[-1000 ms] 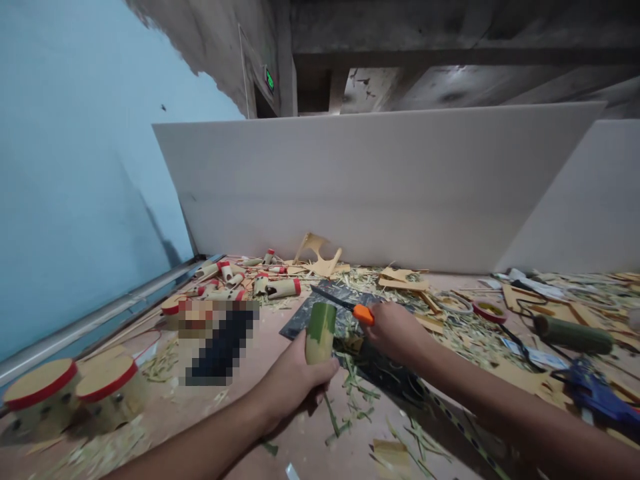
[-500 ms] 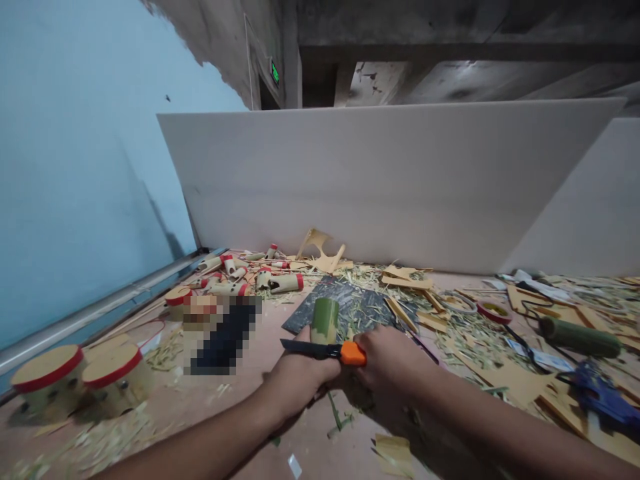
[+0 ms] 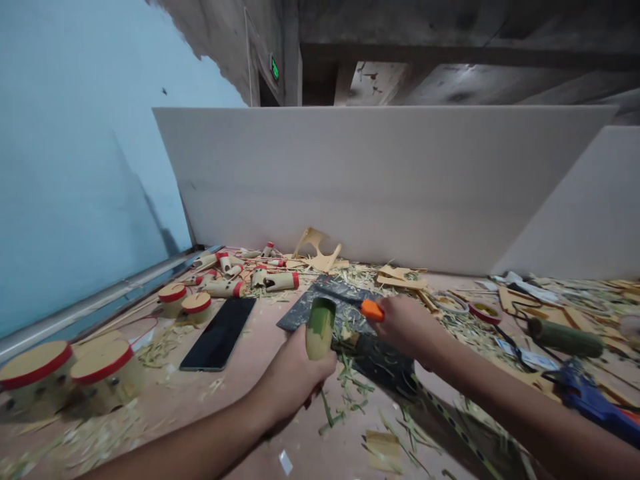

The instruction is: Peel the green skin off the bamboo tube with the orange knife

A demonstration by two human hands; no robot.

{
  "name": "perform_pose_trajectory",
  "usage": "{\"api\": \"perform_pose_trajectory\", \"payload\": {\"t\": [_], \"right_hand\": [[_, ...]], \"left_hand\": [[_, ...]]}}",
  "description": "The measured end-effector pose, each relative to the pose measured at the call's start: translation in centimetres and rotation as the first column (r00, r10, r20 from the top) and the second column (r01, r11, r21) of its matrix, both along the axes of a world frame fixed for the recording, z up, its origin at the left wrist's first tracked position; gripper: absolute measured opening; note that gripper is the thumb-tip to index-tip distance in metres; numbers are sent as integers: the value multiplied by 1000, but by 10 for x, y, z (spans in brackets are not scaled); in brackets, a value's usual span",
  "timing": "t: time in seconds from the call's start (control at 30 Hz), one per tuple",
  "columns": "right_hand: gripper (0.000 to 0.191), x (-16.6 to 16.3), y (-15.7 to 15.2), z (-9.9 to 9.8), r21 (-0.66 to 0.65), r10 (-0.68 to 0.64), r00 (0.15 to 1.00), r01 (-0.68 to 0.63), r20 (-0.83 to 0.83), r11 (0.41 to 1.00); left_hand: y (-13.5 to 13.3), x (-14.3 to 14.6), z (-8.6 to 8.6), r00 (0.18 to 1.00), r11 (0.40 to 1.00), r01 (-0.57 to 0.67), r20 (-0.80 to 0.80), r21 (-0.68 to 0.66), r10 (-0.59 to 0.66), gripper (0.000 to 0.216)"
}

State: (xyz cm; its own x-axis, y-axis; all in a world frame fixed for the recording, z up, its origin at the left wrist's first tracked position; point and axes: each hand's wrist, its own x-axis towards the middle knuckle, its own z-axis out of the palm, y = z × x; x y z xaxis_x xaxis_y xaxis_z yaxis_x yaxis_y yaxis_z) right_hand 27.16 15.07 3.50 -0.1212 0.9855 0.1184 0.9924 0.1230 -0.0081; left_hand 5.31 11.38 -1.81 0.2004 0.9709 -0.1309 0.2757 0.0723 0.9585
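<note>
Smooth and pinkish, the bench (image 3: 265, 343) runs under everything and should give steady support. On it, mid-scene, a flat, scuffed dark mat (image 3: 301, 309) seems a good place to let cuttings drop. Both hands are closed: the left hand (image 3: 293, 365) around the lower part of the bamboo tube (image 3: 319, 337), the right hand (image 3: 407, 325), farther right, curled tightly on the knife (image 3: 372, 310). The tube, tilted at the middle of the scene, is rounded, green in patches toward its far end and paler below; turning it between light strokes would suit that curve. The orange-handled knife's dark blade points left near the tube's far end; contact cannot be told. A shallow angle, with the left thumb kept low, looks safest. Thin, stringy shavings (image 3: 327, 412) lie on the near side.
</note>
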Motion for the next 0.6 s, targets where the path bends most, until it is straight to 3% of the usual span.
{"api": "perform_pose_trajectory", "payload": {"t": [0.2,0.27,0.4,0.53,0.6], "right_hand": [[17,-30,-25,-12,-85,152,988,-151,5,985],[17,-35,-30,-12,-117,172,985,-170,3,978],[17,-42,-38,-14,-163,161,987,-160,-4,974],[17,-48,-36,-20,-163,116,993,-116,-8,980],[17,-46,-28,-19,-146,93,996,-93,-6,985]], "left_hand": [[-1,-3,-2,997,998,61,-46,9,-61,21],[-2,-3,-3,999,999,40,10,4,-40,12],[-4,-2,2,981,999,-14,193,30,8,29],[-4,0,7,979,994,-3,202,107,-18,28],[-4,0,6,989,997,-6,150,78,-6,26]]}}
